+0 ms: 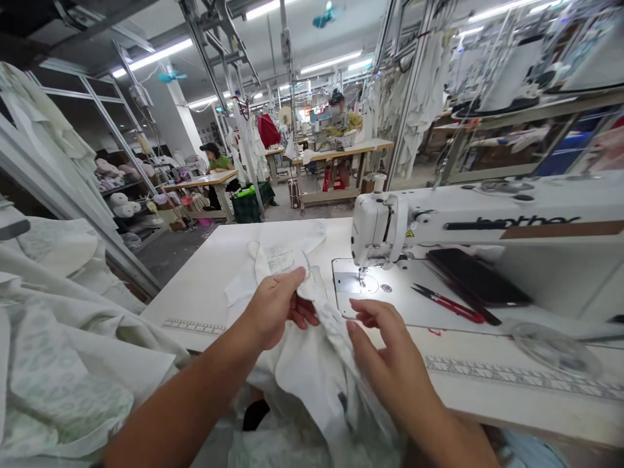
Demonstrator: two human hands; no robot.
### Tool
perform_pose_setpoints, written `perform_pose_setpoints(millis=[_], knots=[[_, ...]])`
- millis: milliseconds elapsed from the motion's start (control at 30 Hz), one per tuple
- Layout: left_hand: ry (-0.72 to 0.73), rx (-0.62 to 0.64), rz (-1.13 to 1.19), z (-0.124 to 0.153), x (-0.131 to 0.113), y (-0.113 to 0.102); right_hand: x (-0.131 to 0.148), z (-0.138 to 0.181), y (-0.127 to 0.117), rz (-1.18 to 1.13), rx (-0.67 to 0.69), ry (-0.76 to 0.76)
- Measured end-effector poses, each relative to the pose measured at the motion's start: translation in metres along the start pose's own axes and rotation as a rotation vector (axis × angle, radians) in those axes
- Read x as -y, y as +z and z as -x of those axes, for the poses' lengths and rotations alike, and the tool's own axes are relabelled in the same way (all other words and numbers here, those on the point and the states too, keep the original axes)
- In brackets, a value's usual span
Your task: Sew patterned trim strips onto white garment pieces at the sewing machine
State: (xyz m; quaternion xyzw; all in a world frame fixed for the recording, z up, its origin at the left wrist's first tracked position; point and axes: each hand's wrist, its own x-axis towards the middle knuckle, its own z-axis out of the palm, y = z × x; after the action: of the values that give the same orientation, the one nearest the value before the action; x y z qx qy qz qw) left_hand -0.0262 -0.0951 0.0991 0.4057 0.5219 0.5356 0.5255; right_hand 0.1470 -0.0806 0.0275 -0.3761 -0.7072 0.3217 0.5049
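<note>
1. While a fabric heap (63,370) lies far left, my left hand (273,307) pinches the pale cloth (302,364) between thumb and fingers.
2. That cloth spans the table's (195,286) front edge.
3. My right hand (390,341), fingers loosely parted, is just beside it.
4. Red-handled snips (459,305) lie farther right.

I look through one head-worn camera, set on the near side of the sewing machine (487,211), above it and slightly left of its needle, facing forward and down across the table (195,286). It sits close enough that the machine runs out of my right edge and the left hand (275,305) and right hand (390,338) show large before it, while beyond the machine my wide view reaches ceiling lights (331,62).
</note>
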Motion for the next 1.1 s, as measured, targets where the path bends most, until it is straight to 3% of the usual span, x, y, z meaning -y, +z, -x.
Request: perform_pose_setpoints(millis=[100, 200, 300, 433, 500, 567, 633, 733, 800, 867, 1000, 1100], knots=[[-0.085, -0.025, 0.125, -0.005, 0.013, 0.01, -0.006, 0.009, 0.009, 0.237, -0.132, -0.399], [-0.118, -0.017, 0.162, -0.003, 0.015, 0.017, -0.01, 0.01, 0.014, 0.277, -0.134, -0.476], [-0.08, 0.006, 0.074, -0.002, 0.016, 0.013, -0.012, 0.005, 0.01, 0.208, -0.079, -0.351], [0.399, 0.004, -0.328, -0.011, 0.027, -0.008, -0.007, -0.003, -0.005, -0.263, 0.103, 0.095], [0.57, 0.136, -0.56, -0.017, 0.035, -0.016, -0.003, -0.005, -0.011, -0.516, 0.209, 0.286], [0.54, 0.316, -0.666, -0.021, 0.041, -0.018, -0.002, -0.005, -0.015, -0.613, 0.27, 0.377], [0.44, 0.381, -0.705, -0.023, 0.043, -0.014, -0.006, -0.004, -0.019, -0.547, 0.288, 0.352], [0.41, 0.269, -0.852, -0.021, 0.043, -0.005, -0.018, -0.002, -0.022, -0.116, 0.179, 0.13], [0.526, 0.196, -0.987, -0.017, 0.042, 0.001, -0.026, -0.001, -0.022, 0.203, 0.087, 0.011], [0.74, 0.191, -1.111, -0.012, 0.041, 0.004, -0.031, -0.003, -0.023, 0.352, 0.062, -0.029], [1.133, 0.218, -1.373, -0.007, 0.043, 0.004, -0.026, -0.007, -0.029, 0.187, 0.087, 0.075], [1.189, 0.1, -1.575, -0.013, 0.047, -0.005, -0.013, 0.001, -0.031, -0.255, 0.249, 0.387]])
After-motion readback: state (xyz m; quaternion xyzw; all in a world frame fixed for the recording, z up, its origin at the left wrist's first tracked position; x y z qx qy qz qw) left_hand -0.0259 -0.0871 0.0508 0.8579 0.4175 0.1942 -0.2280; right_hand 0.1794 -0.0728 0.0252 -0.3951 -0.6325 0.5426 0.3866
